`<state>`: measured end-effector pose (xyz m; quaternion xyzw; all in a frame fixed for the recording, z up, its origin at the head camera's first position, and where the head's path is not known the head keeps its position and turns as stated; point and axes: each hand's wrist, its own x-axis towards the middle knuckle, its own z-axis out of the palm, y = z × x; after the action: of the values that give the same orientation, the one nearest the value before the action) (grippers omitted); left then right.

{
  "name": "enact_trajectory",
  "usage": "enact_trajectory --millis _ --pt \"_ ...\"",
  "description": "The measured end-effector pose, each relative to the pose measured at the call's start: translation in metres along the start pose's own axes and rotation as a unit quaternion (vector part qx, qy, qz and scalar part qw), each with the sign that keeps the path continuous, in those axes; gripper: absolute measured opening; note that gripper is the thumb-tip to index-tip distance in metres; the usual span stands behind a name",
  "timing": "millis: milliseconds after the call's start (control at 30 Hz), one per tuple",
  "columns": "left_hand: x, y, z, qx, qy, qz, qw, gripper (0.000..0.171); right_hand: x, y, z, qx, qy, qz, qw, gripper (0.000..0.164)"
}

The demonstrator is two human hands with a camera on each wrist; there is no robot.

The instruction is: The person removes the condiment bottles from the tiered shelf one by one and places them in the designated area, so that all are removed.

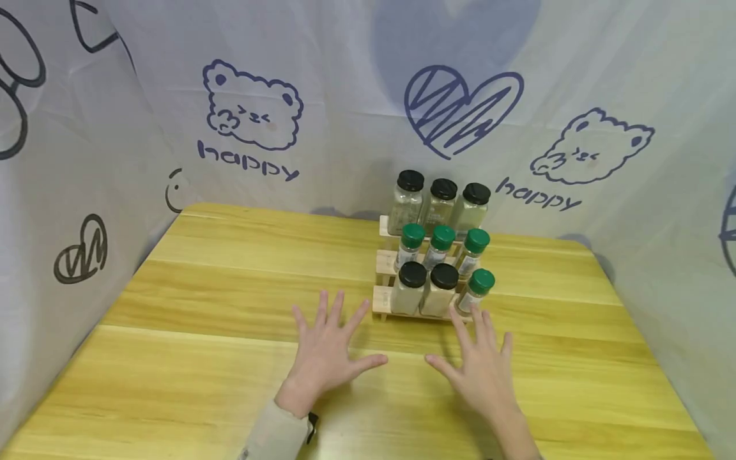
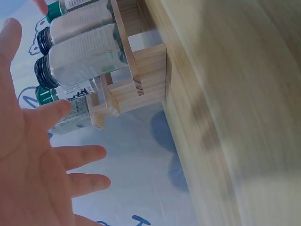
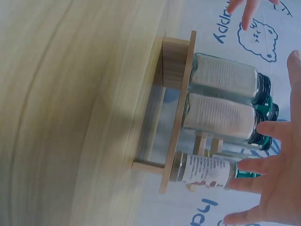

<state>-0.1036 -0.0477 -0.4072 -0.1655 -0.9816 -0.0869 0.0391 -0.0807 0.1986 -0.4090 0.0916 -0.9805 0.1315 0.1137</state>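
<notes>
A: Where are the hands?
B: Both are over the wooden table [image 1: 190, 377], near the three-tier wooden spice rack [image 1: 382, 300]. The left hand [image 1: 324, 358] is at its front left, the right hand [image 1: 485, 370] by its front right corner.
A: And the fingers?
B: Spread apart on both, thumbs pointing toward each other. The right fingertips overlap the rack's front edge in the head view; I can't tell whether they touch.
A: What does the rack carry?
B: Three black-capped jars [image 1: 406, 207] on top, three green-capped jars [image 1: 442, 238] in the middle, and below, two black-capped jars [image 1: 440, 295] beside one green-capped jar [image 1: 481, 282] at the right end.
A: Behind it?
B: A white cloth [image 1: 351, 83] printed with bears and hearts.
</notes>
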Motion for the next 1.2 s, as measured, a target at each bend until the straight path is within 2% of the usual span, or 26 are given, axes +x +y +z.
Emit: enact_trajectory --millis 167,267,367,533,633,733,833,933,1033,1133,1200 --pt "0.003 -0.003 0.002 -0.042 0.031 0.003 0.9986 0.077 0.001 0.008 0.0 0.041 0.06 -0.015 0.997 0.067" --pt "0.005 -0.004 0.004 -0.066 0.053 0.004 0.9964 0.071 0.002 0.013 0.0 0.078 0.106 -0.022 0.991 0.057" --pt "0.007 -0.005 0.006 -0.079 0.071 0.004 0.9943 0.067 0.002 0.019 0.0 0.121 0.126 -0.01 0.985 0.05" --pt "0.012 -0.006 0.009 -0.126 0.102 0.026 0.9864 0.061 0.002 0.03 0.0 0.199 0.119 0.045 0.972 0.042" --pt "0.014 -0.005 0.011 -0.174 0.109 0.037 0.9781 0.057 0.003 0.036 0.001 0.229 0.135 0.06 0.962 0.036" --pt "0.015 -0.004 0.012 -0.216 0.101 0.034 0.9706 0.054 0.004 0.04 0.003 0.249 0.155 0.062 0.954 0.031" --pt "0.016 -0.003 0.013 -0.253 0.091 0.027 0.9629 0.05 0.005 0.044 0.004 0.268 0.158 0.072 0.948 0.027" --pt "0.016 -0.003 0.014 -0.281 0.083 0.025 0.9558 0.048 0.007 0.049 0.007 0.287 0.152 0.101 0.94 0.025" --pt "0.017 -0.003 0.015 -0.305 0.079 0.023 0.9488 0.046 0.01 0.057 0.012 0.315 0.144 0.135 0.928 0.023" --pt "0.017 -0.003 0.016 -0.326 0.075 0.017 0.9421 0.044 0.012 0.062 0.015 0.351 0.128 0.156 0.914 0.023" --pt "0.018 -0.003 0.017 -0.335 0.073 0.013 0.9392 0.043 0.015 0.065 0.016 0.364 0.11 0.167 0.91 0.025"
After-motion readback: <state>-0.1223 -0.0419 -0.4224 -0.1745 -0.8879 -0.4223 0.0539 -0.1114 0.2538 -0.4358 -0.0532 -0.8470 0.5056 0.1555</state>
